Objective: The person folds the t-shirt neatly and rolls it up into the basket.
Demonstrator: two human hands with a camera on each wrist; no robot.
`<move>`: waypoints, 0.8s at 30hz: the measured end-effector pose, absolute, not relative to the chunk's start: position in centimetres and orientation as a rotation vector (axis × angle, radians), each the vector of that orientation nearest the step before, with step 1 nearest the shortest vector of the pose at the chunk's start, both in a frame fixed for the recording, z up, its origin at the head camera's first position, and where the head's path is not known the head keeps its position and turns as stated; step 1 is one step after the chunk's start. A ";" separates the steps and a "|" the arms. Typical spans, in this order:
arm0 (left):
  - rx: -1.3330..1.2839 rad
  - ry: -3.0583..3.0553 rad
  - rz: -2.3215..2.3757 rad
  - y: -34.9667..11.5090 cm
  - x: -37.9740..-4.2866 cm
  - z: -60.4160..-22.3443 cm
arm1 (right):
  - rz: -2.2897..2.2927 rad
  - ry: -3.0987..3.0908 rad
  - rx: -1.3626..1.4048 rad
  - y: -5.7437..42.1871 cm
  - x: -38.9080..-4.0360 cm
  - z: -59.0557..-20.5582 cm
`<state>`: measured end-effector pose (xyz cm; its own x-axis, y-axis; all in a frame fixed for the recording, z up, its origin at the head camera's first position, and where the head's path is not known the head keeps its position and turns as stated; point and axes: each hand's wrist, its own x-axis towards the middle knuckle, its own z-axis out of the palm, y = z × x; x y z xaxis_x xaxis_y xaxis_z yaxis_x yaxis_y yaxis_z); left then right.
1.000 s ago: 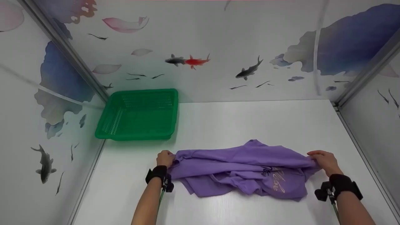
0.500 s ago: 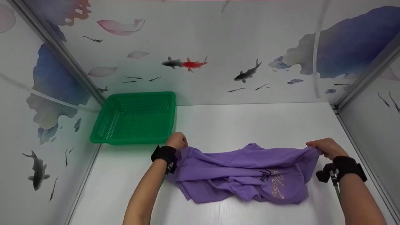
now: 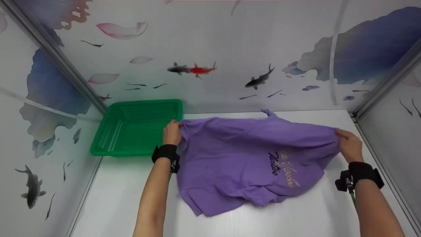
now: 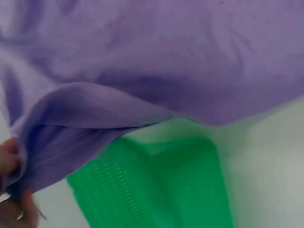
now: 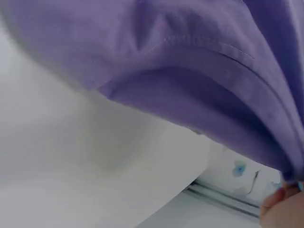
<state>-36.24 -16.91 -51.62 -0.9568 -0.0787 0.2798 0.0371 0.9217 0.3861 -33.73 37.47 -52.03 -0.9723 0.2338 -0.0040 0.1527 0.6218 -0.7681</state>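
Observation:
A purple T-shirt [image 3: 227, 158] with black and pale script lettering is stretched between both hands in the head view. Its upper edge is raised, while the lower part lies in folds on the white table. My left hand [image 3: 172, 133] pinches the upper left corner, beside the green basket. At the upper right corner, my right hand [image 3: 350, 144] grips the cloth. The left wrist view shows fingertips [image 4: 8, 159] at a hemmed opening of the shirt [image 4: 156, 57]. In the right wrist view, fingers [image 5: 280, 199] hold the end of another hemmed opening.
The green plastic basket [image 3: 138, 153] stands at the back left of the white table [image 3: 256, 225], against the walls. Printed wall panels with fish and petals enclose the table at the back and both sides. Black camera straps circle both wrists.
Both hands have raised the shirt's upper edge and carried it toward the back wall. The bunched cloth has spread out, showing more of the front and lettering. The view has shifted slightly.

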 end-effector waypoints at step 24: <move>-0.150 -2.765 -1.008 -13.4 -28.8 -60.7 | 1.240 -3.041 -0.399 37.1 -27.8 -59.0</move>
<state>-28.77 -13.36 -60.73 -0.9760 0.0284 0.2159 0.1607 0.7632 0.6259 -27.76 37.05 -58.99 -0.9574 0.1579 -0.2419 0.2821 0.6922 -0.6643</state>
